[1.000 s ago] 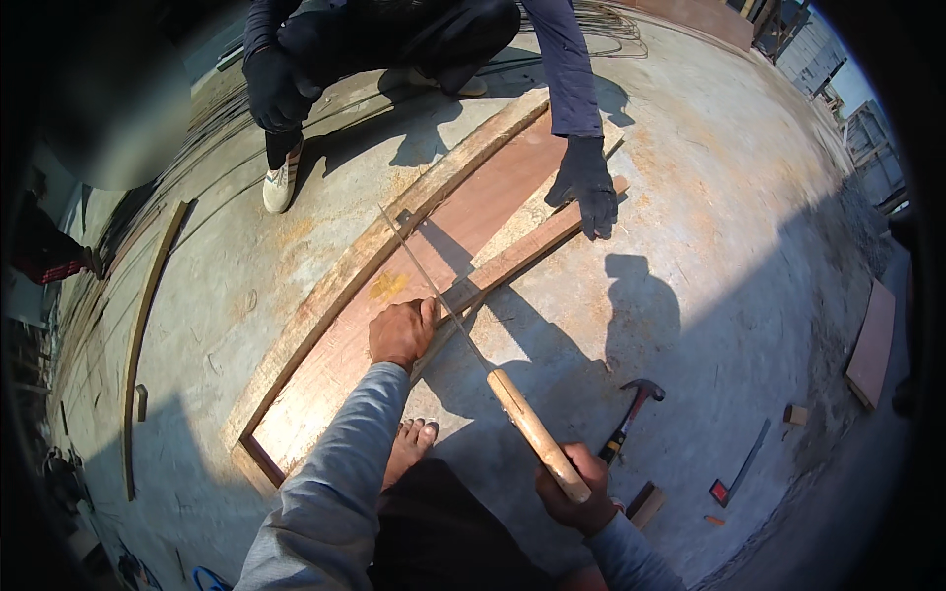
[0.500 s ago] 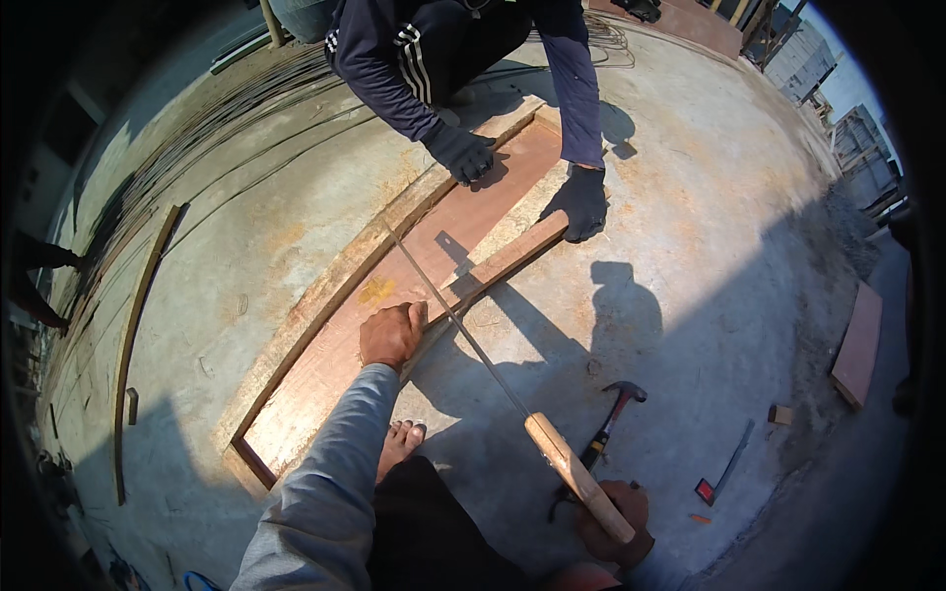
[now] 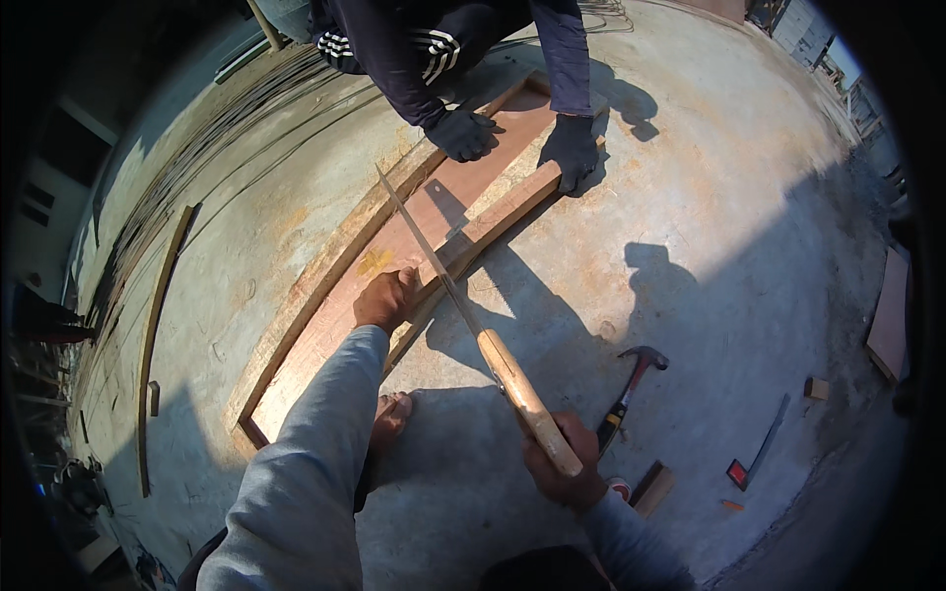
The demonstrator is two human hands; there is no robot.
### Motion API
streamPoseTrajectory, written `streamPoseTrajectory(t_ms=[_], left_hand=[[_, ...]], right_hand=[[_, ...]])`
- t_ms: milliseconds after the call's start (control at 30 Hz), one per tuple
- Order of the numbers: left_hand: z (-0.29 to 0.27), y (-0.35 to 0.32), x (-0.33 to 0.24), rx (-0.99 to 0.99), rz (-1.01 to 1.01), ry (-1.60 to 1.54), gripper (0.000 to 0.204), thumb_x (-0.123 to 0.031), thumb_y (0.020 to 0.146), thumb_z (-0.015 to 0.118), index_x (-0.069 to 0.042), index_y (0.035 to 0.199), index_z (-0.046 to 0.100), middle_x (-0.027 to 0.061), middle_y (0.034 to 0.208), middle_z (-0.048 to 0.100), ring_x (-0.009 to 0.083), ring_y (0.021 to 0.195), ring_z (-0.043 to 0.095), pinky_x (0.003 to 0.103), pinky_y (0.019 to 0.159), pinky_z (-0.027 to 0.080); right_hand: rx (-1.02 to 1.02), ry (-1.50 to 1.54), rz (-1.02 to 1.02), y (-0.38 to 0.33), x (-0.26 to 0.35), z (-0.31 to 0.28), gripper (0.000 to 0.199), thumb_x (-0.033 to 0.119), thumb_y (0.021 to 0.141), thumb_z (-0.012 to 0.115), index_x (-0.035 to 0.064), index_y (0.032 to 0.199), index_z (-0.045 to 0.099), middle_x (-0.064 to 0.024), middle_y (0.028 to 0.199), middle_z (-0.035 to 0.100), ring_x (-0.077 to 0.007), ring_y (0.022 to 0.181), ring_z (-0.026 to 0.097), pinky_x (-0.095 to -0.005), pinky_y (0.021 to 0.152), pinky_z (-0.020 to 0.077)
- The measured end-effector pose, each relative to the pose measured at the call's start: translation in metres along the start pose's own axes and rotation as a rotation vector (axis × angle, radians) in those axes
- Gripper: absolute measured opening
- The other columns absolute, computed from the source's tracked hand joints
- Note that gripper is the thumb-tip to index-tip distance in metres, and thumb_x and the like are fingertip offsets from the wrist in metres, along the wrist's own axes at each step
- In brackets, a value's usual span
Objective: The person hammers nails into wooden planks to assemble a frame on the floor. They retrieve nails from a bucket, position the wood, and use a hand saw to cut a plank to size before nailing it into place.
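Observation:
My right hand (image 3: 564,461) is wrapped round the pale wooden handle of a handsaw (image 3: 527,399). The saw's thin blade slants up and left across a wooden batten (image 3: 512,207), its tip over the far rail of a shallow wooden frame with a reddish plywood panel (image 3: 325,345). Just left of the blade, my left hand (image 3: 386,299) is closed on the batten's near end. A co-worker's black-gloved hand (image 3: 570,158) grips the far end of the batten. Their other gloved hand (image 3: 460,134) rests by the frame's far rail.
A claw hammer (image 3: 631,394) lies on the concrete to the right, near a wood offcut (image 3: 652,488), a small block (image 3: 816,388) and a try square (image 3: 757,453). At the left are a long wooden strip (image 3: 158,335) and bundled steel rods (image 3: 207,148). My bare foot (image 3: 392,414) is beside the frame.
My right hand has pushed the saw forward, so its handle is closer to the batten. My left hand keeps its hold. The view has shifted slightly.

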State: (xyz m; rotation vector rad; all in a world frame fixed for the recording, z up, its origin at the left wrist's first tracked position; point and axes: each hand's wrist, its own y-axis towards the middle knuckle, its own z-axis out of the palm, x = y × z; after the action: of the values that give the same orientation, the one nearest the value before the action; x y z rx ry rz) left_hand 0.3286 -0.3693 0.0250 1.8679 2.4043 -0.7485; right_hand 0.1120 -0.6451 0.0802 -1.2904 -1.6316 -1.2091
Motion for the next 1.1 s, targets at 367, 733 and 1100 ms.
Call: streamPoseTrajectory(t_ms=[367,733,1100], left_hand=[[0.001,-0.009,-0.005,-0.161,-0.106,-0.058,0.061,-0.063,0.097,0.039,-0.015,0.101,0.078,0.0197,0.099,0.073,0.0385,0.098,0.069,0.046,0.089,0.052],[0.012,-0.007,-0.007,-0.304,-0.102,0.012,0.058,-0.056,0.100,0.040,-0.012,0.093,0.078,0.0215,0.092,0.072,0.0409,0.091,0.069,0.048,0.082,0.054],[0.011,-0.010,-0.008,-0.296,0.023,0.012,0.046,-0.047,0.101,0.041,-0.016,0.110,0.073,0.0186,0.100,0.073,0.0391,0.094,0.069,0.049,0.082,0.053]], right_hand=[[0.061,-0.072,-0.064,-0.011,-0.002,-0.007,0.026,0.003,0.077,0.074,0.0006,0.099,0.060,-0.0105,0.072,0.064,-0.0236,0.057,0.066,-0.0330,0.050,0.0506],[0.157,-0.213,-0.073,-0.002,0.011,-0.043,0.024,0.004,0.075,0.074,0.0005,0.094,0.060,-0.0107,0.070,0.063,-0.0242,0.055,0.066,-0.0337,0.049,0.0502],[0.187,-0.231,-0.097,0.015,-0.002,-0.069,0.027,0.006,0.073,0.075,0.0013,0.096,0.062,-0.0108,0.074,0.065,-0.0237,0.055,0.065,-0.0337,0.050,0.0501]])
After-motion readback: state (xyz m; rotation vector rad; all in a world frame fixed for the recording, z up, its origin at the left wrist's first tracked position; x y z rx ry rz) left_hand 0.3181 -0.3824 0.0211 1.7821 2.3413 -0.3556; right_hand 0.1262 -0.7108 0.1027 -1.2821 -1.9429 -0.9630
